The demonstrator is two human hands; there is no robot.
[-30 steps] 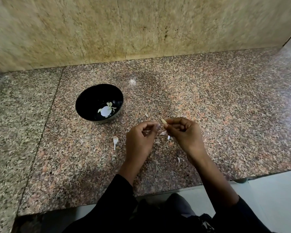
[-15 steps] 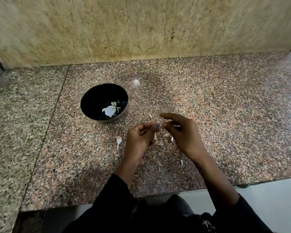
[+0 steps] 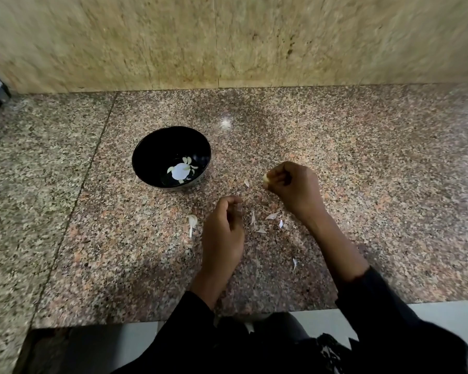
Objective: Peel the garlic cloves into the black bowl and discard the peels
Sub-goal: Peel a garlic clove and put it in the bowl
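Right hand [image 3: 295,188] curled, pinching a pale clove [image 3: 266,179] at its fingertips, above the counter [image 3: 362,171] right of the bowl [image 3: 171,157]; only the clove's tip shows, pointing left toward the bowl, long axis unclear. Left hand [image 3: 223,233] loosely curled nearer the body; whether it holds a peel, cannot tell. Peels [image 3: 271,216] scattered between the hands. Peeled cloves [image 3: 187,160] lie in the bowl. Unpeeled clove [image 3: 191,222] just left of left hand, stem toward the body.
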